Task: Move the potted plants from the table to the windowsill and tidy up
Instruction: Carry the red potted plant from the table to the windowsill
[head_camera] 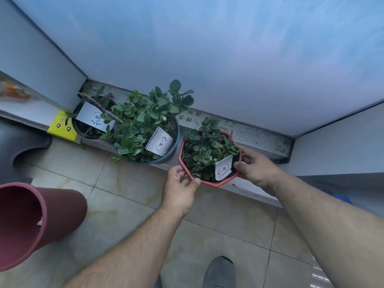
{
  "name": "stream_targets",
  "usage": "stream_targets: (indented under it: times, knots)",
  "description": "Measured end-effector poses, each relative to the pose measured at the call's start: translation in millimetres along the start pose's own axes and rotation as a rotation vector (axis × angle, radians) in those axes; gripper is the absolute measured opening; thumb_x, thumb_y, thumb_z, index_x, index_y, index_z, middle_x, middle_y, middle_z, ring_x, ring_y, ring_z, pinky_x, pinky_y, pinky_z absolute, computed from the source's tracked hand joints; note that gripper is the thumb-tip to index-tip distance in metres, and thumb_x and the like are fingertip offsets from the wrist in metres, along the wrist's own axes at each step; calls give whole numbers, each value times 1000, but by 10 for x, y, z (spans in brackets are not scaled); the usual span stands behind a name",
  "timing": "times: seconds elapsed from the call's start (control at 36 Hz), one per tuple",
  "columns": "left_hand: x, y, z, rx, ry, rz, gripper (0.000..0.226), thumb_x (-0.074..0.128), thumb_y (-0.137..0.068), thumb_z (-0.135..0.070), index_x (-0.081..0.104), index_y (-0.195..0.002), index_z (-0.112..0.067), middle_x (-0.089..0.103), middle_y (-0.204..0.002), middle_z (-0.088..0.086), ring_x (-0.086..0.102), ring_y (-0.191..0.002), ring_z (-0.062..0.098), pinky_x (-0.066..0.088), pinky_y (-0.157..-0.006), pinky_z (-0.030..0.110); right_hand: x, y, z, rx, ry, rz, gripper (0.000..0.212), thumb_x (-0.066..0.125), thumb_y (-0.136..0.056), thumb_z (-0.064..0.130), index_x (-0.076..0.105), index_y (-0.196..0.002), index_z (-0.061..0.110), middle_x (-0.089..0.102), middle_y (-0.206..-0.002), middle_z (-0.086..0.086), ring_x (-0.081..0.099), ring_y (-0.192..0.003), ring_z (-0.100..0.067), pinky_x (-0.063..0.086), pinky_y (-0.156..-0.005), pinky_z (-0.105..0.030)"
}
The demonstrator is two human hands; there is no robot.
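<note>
A red eight-sided pot [216, 183] with a green succulent and a white card stands on the low windowsill [259, 135]. My left hand [181, 183] grips its near-left rim. My right hand [254, 166] holds its right rim. To its left on the sill stands a large blue-grey round pot [166, 157] with a bushy plant and a white card. Further left, a dark pot [83, 132] with a dry stalk and a card sits in the corner.
A dark red bucket [31, 223] stands on the tiled floor at the lower left. A grey object [18, 146] is beside the left wall. A yellow sticker [62, 125] marks the sill's left end. My grey shoe [220, 273] shows at the bottom.
</note>
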State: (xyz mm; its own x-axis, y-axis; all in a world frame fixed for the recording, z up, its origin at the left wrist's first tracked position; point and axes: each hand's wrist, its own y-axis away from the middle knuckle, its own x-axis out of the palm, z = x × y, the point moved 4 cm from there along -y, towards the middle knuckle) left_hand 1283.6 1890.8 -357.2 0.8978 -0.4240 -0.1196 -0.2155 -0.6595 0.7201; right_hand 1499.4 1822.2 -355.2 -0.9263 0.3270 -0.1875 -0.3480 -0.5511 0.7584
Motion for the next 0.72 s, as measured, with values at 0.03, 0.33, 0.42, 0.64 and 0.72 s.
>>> stream_targets:
  times: [0.03,0.33,0.42,0.64,0.72]
  knots:
    - [-2,-12,-8,1,-11,3,43,65,-89,9,46,-121,-12,68,-114,-6,66,-91,-10,50,-71,4,-2,-7,-2,4,-3,-3,55,50,-99,-10,50,-147,17,69,-129,-12,70,-111,-33,57,-98,-43]
    - [-16,389,-408,-35,-304,55,58,65,-93,-6,38,-144,-14,61,-123,-1,61,-114,14,43,-95,24,-81,333,143,79,177,-23,74,61,-100,16,21,-162,24,47,-157,-7,54,-135,-28,44,-113,-42]
    - [-93,734,-688,-18,-365,64,56,64,-94,-10,40,-144,-19,57,-137,1,60,-119,16,45,-98,27,-176,700,389,75,198,-90,66,57,-102,15,26,-160,20,48,-154,-11,59,-117,-25,49,-98,-34]
    - [-485,1923,-1682,48,-394,32,54,61,-96,-13,40,-146,-17,53,-143,3,57,-112,11,41,-92,24,-321,2044,1272,26,180,-132,57,55,-102,21,35,-156,17,55,-148,-8,59,-126,-25,46,-111,-41]
    - [-679,2470,-2210,105,-387,19,53,60,-96,-14,41,-145,-19,53,-142,0,58,-112,11,41,-88,20,-392,2695,1736,-30,194,-133,56,54,-103,24,35,-156,17,53,-149,-6,56,-129,-23,47,-107,-36]
